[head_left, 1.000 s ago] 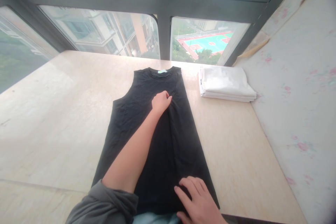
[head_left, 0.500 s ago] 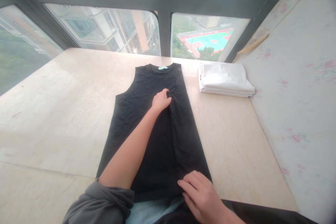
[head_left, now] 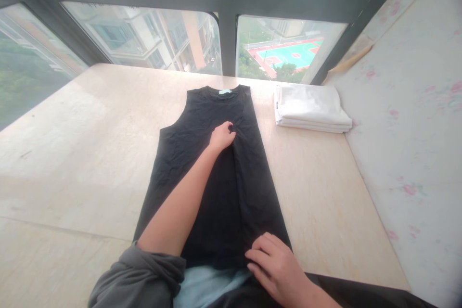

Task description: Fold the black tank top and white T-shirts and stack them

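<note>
A black sleeveless shirt [head_left: 212, 178] lies spread on the pale stone sill, its collar with a light label pointing toward the window. Its right side is folded inward, with that edge running down the middle. My left hand [head_left: 223, 136] reaches over the chest and pinches the cloth at this folded edge. Near the hem, my right hand [head_left: 272, 260] is closed with fingertips at the lower end of the same edge; the cloth between them is mostly hidden.
A folded stack of white cloth [head_left: 310, 108] sits at the right back of the sill [head_left: 72, 154]. Dark window frames [head_left: 227, 48] rise behind it. A floral-papered wall [head_left: 407, 154] bounds the right side.
Both hands keep their places on the shirt. Only the camera view has shifted very slightly.
</note>
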A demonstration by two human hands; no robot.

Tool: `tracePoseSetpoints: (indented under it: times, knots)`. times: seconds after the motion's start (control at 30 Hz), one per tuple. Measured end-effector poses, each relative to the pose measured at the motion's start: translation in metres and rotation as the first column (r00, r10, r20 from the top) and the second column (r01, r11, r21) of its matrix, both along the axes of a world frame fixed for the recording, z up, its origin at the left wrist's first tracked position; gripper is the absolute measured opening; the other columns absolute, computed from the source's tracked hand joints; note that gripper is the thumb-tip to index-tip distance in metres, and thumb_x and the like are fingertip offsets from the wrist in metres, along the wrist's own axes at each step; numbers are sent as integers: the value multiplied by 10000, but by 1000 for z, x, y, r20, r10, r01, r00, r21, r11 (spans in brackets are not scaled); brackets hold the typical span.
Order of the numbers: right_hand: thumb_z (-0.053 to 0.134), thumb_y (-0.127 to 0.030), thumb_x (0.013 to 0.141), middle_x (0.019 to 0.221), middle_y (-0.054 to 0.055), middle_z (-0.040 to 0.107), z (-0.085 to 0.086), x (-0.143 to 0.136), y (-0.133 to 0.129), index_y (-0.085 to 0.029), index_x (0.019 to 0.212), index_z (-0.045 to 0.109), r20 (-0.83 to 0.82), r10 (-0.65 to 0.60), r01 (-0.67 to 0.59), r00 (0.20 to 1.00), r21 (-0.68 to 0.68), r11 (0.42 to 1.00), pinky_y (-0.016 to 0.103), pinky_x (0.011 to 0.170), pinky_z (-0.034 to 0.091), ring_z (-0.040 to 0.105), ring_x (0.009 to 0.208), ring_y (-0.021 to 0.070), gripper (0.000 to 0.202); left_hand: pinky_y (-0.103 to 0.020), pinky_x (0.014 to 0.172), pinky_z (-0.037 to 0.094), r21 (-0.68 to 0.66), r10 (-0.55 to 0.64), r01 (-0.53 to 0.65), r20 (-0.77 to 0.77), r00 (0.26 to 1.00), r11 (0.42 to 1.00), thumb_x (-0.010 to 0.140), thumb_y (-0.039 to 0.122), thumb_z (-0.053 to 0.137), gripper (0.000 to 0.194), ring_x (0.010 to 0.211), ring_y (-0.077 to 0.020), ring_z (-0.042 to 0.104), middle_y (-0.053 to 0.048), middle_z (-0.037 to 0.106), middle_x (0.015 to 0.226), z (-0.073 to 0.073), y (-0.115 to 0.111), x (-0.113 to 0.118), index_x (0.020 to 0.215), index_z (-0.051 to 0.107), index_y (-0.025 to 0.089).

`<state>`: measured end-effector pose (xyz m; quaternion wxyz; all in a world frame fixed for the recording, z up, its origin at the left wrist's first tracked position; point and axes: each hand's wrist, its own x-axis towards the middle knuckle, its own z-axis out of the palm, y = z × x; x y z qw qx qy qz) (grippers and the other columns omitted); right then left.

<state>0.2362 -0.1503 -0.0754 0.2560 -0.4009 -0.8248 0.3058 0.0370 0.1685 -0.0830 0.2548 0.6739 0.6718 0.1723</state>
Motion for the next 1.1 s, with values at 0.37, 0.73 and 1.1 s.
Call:
tracePoseSetpoints:
  times: [0.37, 0.73, 1.1]
  knots:
    - [526, -75, 896, 809, 66, 629, 4, -2, -3, -142, 1046, 648, -40, 42, -32, 998, 228, 973, 312, 642, 426, 527, 719, 175, 204, -307, 895, 498, 42, 14, -13, -24, 1000, 999, 860, 226, 578, 403, 946, -204, 673, -44, 729, 965, 3, -3, 0, 1258, 636, 208]
    - [479, -148, 940, 823, 41, 631, 9, -3, 12, -196, 942, 648, 80, 59, -64, 995, 68, 996, 300, 674, 435, 559, 731, 168, 175, -391, 889, 517, 25, 32, -28, -196, 980, 999, 879, 234, 513, 422, 1012, -286, 678, -119, 711, 1138, 9, -6, 1, 1291, 606, 223]
    - [431, -130, 977, 933, 73, 662, 10, 7, 46, -188, 1048, 674, 78, -4, 1, 997, 40, 999, 327, 739, 528, 612, 847, 184, 260, -372, 887, 503, 30, 86, -81, -374, 923, 996, 942, 368, 481, 438, 1044, -273, 651, -117, 647, 1203, 44, -97, -60, 1357, 530, 241]
